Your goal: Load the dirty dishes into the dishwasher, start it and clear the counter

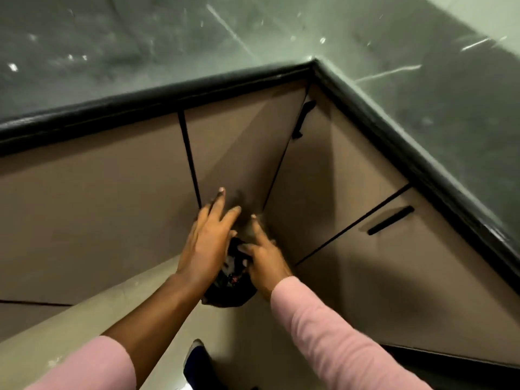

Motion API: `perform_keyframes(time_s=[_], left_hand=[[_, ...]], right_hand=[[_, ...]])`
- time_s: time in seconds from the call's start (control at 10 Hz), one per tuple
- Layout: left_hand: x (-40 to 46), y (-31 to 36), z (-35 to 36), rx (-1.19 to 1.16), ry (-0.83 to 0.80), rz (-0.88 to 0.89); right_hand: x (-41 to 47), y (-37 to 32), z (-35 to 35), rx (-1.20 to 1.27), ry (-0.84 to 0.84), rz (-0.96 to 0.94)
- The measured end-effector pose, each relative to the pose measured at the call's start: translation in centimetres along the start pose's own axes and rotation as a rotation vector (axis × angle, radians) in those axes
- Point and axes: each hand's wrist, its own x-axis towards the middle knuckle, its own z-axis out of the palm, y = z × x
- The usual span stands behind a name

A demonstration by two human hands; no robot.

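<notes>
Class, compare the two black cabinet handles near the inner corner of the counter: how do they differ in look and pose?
The upper handle sits on the door beside the corner and runs up and down the panel; the lower handle sits on the panel farther right and runs along its top edge. The upper handle stands out from its door with a raised top end; the lower handle looks like a flat bar or slot. Both are black, slim, untouched, on tan fronts.

A single head-worn camera looks steeply down into an inner corner of the bench [197,46], which fills the upper frame. The cabinet doors [239,142] sit close below, and both forearms enter from the bottom edge.
</notes>
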Motion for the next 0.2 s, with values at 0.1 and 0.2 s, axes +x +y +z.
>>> perform_keyframes(time_s=[0.1,0.2], left_hand=[[0.2,4.8,-5.8,0.016,0.083,0.162],[-1.9,11.2,-12.7,0.027,0.085,0.293]], right_hand=[[-3.9,-1.5,-5.0,-0.005,0.283,-0.080],[-9.0,-3.2,-10.0,-0.208,0.339,-0.126]])
